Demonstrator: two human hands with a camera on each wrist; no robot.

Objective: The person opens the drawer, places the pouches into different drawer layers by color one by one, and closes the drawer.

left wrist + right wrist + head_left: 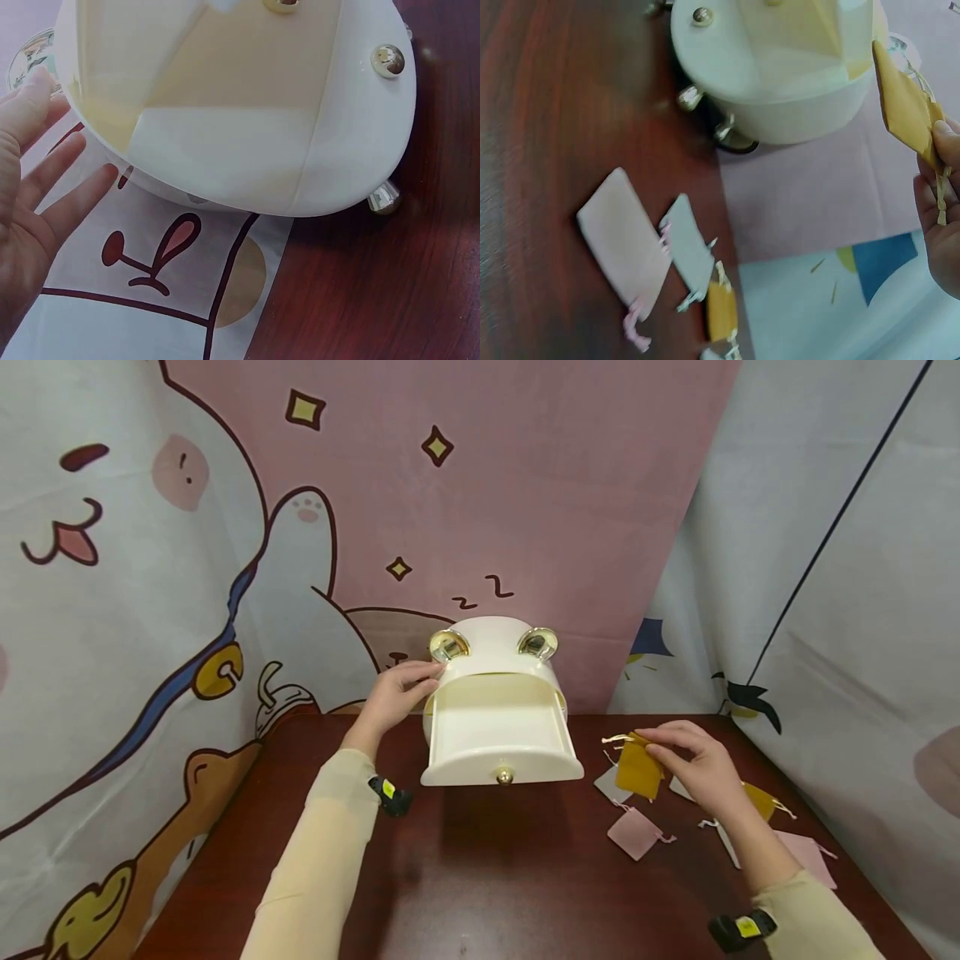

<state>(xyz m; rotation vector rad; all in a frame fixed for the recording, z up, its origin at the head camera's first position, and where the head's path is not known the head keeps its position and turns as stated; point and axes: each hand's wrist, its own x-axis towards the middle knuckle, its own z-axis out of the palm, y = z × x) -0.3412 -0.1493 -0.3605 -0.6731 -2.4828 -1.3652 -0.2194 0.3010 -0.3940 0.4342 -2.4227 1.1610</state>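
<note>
Your right hand pinches the yellow pouch near its top so it hangs right of the white box, your left hand, fingers relaxed, at the box's side, probably steadying it.

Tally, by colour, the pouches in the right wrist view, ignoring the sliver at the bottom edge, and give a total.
Yellow: 2 (held pouch in the right hand; lower yellow pouch)
Pink: 1 (pink pouch)
Grey: 1 (grey pouch)
Total: 4
</note>
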